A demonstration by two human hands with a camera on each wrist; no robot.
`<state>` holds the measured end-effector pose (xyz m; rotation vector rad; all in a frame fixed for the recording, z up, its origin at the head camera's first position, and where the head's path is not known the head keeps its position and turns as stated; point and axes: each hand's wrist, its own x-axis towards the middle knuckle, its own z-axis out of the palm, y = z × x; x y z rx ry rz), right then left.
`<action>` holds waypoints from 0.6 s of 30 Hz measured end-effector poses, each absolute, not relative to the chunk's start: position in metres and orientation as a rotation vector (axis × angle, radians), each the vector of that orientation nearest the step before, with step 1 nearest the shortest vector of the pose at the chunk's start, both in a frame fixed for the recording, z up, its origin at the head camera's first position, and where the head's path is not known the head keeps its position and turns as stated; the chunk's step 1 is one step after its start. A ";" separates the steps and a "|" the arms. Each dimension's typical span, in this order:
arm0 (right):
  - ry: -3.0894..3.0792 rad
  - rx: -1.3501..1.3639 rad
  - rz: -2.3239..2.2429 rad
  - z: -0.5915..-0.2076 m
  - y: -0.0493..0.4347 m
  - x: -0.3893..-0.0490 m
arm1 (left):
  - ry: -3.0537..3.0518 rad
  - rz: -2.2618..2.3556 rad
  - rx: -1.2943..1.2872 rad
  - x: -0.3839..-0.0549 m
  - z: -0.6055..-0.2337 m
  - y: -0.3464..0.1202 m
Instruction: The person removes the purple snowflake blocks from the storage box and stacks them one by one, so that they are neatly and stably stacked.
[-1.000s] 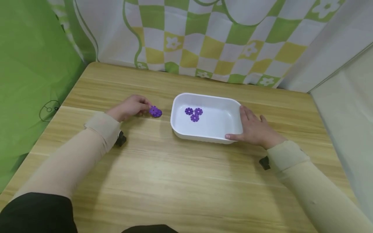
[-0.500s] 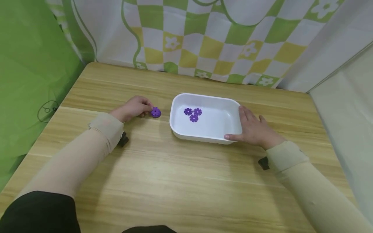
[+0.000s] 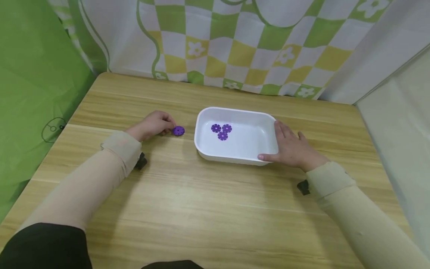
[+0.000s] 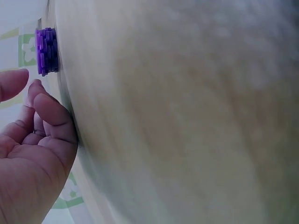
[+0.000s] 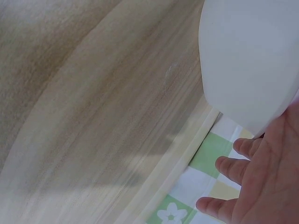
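A small stack of purple notched flower-shaped discs [image 3: 178, 130] lies on the wooden table, left of a white plastic tub [image 3: 235, 161]. My left hand [image 3: 153, 122] is beside it, fingertips close to the stack's left edge. In the left wrist view, thumb and forefinger stand apart with nothing between them, and the stack [image 4: 47, 51] is just past their tips. My right hand [image 3: 291, 145] rests against the tub's right end, thumb along the front rim and fingers spread on the far side. Three purple flower discs [image 3: 222, 136] lie flat inside the tub, towards its left.
The wooden table [image 3: 208, 216] reaches back to a green, yellow and white checked curtain [image 3: 242, 52]. A green cloth [image 3: 37, 74] hangs on the left, with a thin black wire loop [image 3: 52, 129] beside the table edge.
The top purple disc, tilted in my left fingers a second ago, now lies level on the stack. The left fingers have let go of it. My right hand keeps its place on the tub.
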<state>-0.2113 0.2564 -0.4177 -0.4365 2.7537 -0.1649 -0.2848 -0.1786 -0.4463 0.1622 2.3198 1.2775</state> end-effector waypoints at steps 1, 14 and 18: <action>2.753 -0.437 -0.164 -0.417 0.256 -0.211 | 2.331 1.279 0.167 -0.285 -0.446 -0.178; 2.738 -0.421 -0.168 -0.414 0.256 -0.211 | 2.494 1.190 0.377 -0.298 -0.396 -0.126; 2.734 -0.421 -0.171 -0.415 0.256 -0.211 | 2.529 1.022 0.537 -0.299 -0.379 -0.089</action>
